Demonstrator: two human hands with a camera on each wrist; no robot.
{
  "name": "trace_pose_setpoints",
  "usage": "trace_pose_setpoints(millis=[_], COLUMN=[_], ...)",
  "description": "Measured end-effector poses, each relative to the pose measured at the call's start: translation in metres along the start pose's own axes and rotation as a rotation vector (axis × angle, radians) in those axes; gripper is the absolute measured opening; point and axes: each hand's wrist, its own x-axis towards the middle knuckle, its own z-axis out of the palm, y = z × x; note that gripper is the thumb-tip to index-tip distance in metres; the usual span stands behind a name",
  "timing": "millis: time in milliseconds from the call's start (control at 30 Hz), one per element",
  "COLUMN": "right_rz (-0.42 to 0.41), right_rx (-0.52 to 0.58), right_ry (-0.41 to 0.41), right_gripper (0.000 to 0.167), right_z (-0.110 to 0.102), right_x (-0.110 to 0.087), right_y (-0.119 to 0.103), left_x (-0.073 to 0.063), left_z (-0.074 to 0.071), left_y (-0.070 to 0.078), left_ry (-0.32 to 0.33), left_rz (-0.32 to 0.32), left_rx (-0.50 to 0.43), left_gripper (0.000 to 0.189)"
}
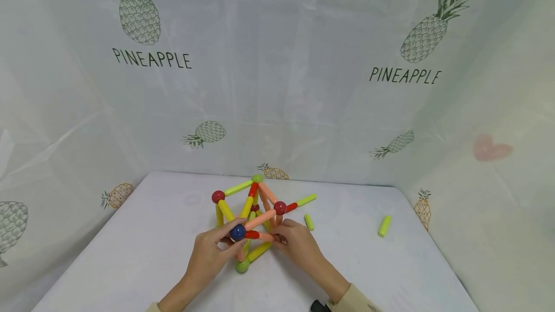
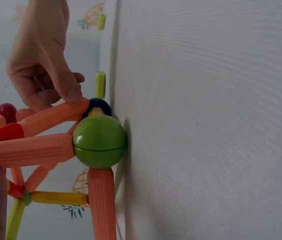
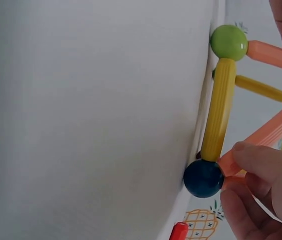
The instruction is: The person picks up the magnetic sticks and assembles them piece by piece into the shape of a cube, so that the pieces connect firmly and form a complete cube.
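A cube-like frame of magnetic rods and balls stands on the white table, with a lime green ball (image 1: 257, 178) at its back top corner and dark red balls beside it. My left hand (image 1: 207, 255) holds the front top corner at a blue ball (image 1: 237, 232), fingers above and thumb below. From this ball a diagonal of a red rod (image 1: 252, 235) and an orange rod (image 3: 270, 131) slopes down to the right. My right hand (image 1: 301, 248) pinches that orange rod at its lower end, close to a dark blue ball (image 3: 203, 178). A green ball (image 2: 100, 141) forms the lower front left corner.
Loose lime green rods (image 1: 309, 222) lie right of the frame, one farther off (image 1: 384, 226). A red rod (image 1: 292, 207) and a lime green rod (image 1: 307, 200) lie in line behind my right hand. A white pineapple-print curtain (image 1: 295, 85) surrounds the table's back and sides.
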Motion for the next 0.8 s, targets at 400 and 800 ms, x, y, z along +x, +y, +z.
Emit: trace_pose_setpoints(millis=[400,800], right_rz=[0.017,0.067], right_rx=[-0.028,0.031], right_ry=[0.005,-0.055], right_gripper=[0.022,0.022], right_z=[0.005,0.011], right_x=[0.009,0.013], right_y=[0.002,0.011], left_x=[0.000,0.000], left_z=[0.002,0.001], left_y=[0.001,0.001], left_ry=[0.013,-0.003], left_rz=[0.003,0.015], left_rx=[0.045,0.070], left_gripper=[0.056,0.059])
